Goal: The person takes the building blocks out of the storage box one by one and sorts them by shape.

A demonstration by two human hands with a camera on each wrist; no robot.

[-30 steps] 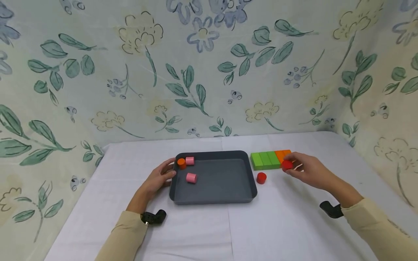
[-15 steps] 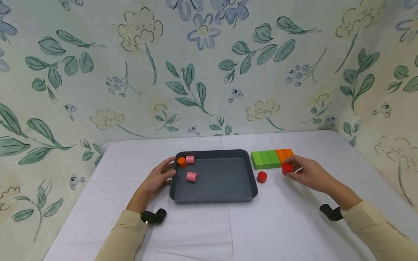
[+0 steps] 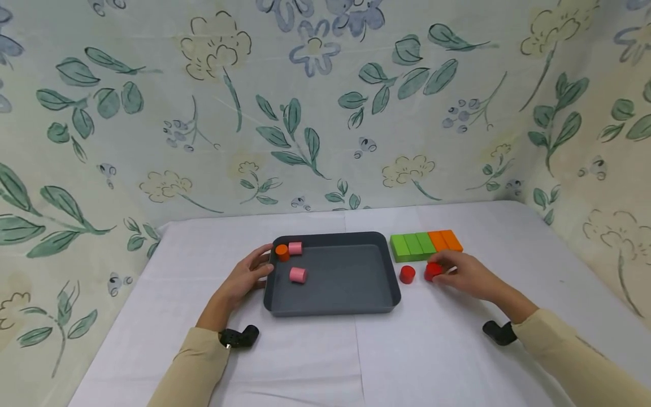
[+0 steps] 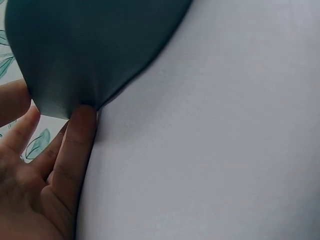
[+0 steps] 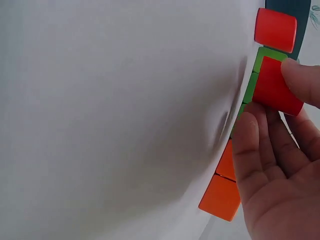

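A dark grey tray (image 3: 335, 282) lies on the white table. My left hand (image 3: 249, 274) rests at its left side, with the thumb and fingertips at the rim. The left wrist view shows relaxed fingers against the outer wall of the tray (image 4: 100, 45). My right hand (image 3: 465, 271) pinches a red cylinder block (image 5: 275, 90) between thumb and fingers, low over the table in front of the row of blocks. A second red cylinder (image 3: 407, 275) stands just left of it, by the tray's right edge. Inside the tray are an orange cylinder (image 3: 282, 252) and two pink cylinders, one nearer (image 3: 298, 275).
Green rectangular blocks (image 3: 413, 247) and orange rectangular blocks (image 3: 445, 240) stand in one row behind my right hand, right of the tray. A floral cloth (image 3: 315, 141) hangs behind the table (image 3: 325, 362). Each wrist wears a black camera mount.
My right hand has moved left and slightly nearer with the red cylinder, closer to the other red one, uncovering the orange blocks. My left hand stays at the tray.
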